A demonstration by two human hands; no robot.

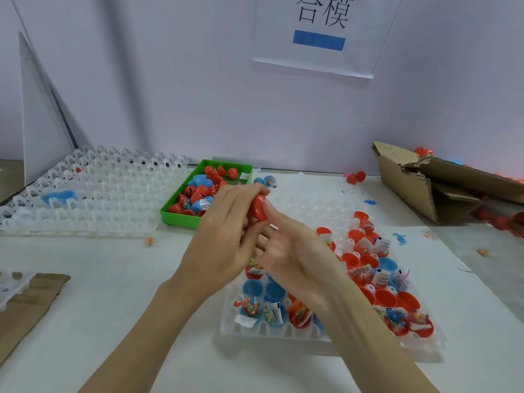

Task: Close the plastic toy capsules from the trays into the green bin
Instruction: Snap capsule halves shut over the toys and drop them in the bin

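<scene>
Red egg-shaped capsule [258, 207], both hands gripping

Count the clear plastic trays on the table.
3: one at far left beside the green bin, one in front under the hands, one cut off at the left edge.

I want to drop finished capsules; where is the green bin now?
In the head view the green bin sits left of centre, between the empty white tray and the left hand.

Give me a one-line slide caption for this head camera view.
Both hands press a red capsule shut above the tray, beside the green bin.
</scene>
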